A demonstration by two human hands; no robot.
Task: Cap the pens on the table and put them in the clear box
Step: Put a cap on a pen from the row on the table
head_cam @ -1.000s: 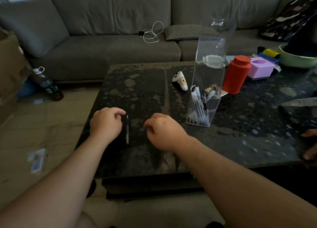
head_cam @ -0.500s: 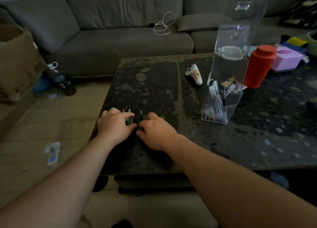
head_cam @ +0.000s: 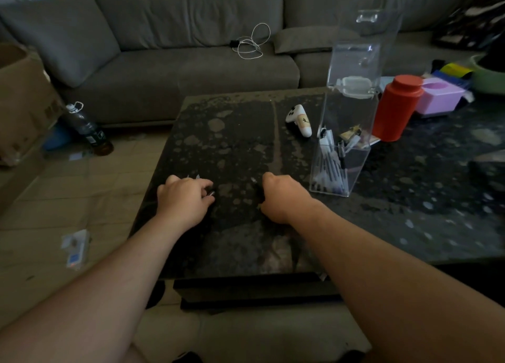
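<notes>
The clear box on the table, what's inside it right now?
The clear box, lid open, holds a bundle of pens leaning against its left side, tips down. Their exact number and whether each is capped cannot be told; they overlap and the view is dim.

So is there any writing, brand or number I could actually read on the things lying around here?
None can be read.
Plastic bottle on the floor: label too blurred.
White toy on the table: a dark mark, not legible.
Small packet on the floor: print too small.
Cardboard box: faint markings, unreadable.

left hand (head_cam: 185, 198) grip contents hidden | right hand (head_cam: 281, 198) grip contents hidden
</notes>
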